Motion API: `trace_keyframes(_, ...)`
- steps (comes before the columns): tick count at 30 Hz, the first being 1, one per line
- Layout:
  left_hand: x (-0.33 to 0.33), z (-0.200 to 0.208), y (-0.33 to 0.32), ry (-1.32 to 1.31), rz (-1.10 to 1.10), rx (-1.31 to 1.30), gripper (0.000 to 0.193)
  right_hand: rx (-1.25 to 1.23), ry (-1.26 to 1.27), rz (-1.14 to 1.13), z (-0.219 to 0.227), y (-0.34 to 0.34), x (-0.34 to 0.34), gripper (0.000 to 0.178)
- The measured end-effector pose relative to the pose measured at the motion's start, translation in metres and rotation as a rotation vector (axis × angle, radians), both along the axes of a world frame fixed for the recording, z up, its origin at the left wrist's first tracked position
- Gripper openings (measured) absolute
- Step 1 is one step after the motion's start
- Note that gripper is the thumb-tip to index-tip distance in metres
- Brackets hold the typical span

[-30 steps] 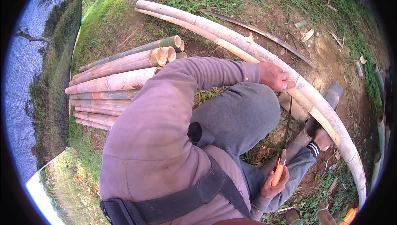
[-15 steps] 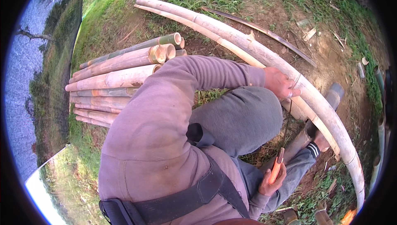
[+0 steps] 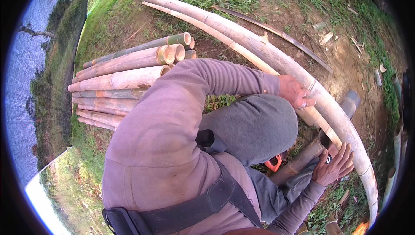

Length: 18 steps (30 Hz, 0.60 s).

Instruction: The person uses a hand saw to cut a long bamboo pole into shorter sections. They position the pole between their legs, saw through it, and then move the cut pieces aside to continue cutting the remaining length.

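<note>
A long pale bamboo pole (image 3: pixel 276 53) curves across the view, with a thinner, lighter bamboo strip (image 3: pixel 233 47) along its near side. Over the strip, against the pole, my left hand (image 3: pixel 296 91) is closed with curled fingers. My right hand (image 3: pixel 333 166) is open, its fingers stretched toward the lower end of the strip and overlapping the pole's edge. Whether its fingertips press on the bamboo, I cannot tell. An orange tool handle (image 3: pixel 273 163) shows beside my bent knee, the rest of the tool hidden. Below the strip lies a thick bamboo piece (image 3: pixel 298 161).
Stacked cut bamboo poles (image 3: pixel 136 78) lie on the grass to the left. Beyond the long pole rests a dark split bamboo length (image 3: pixel 276 33). Bamboo offcuts (image 3: pixel 326 38) are scattered on the soil. A mesh screen (image 3: pixel 39 75) stands at far left.
My right hand no longer holds the orange-handled tool; it has moved up and right to the strip's lower end and spread its fingers. My left hand stays at the bamboo.
</note>
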<state>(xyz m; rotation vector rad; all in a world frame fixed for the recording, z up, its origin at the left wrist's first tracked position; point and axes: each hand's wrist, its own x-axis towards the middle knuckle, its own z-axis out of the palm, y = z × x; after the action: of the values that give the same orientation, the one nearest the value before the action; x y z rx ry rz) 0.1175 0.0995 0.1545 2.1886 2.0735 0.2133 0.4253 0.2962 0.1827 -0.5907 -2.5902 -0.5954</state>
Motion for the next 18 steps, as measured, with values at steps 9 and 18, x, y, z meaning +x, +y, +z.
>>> trace_keyframes(9, -0.003, -0.006, -0.018, 0.013, 0.012, 0.104, 0.054, -0.404, -0.020, 0.249, -0.044, 0.049, -0.027, 0.058)
trace_keyframes(18, -0.001, -0.014, -0.008, 0.008, -0.024, 0.105, 0.055, -0.412, -0.016, 0.204, -0.048, 0.047, -0.012, 0.054)
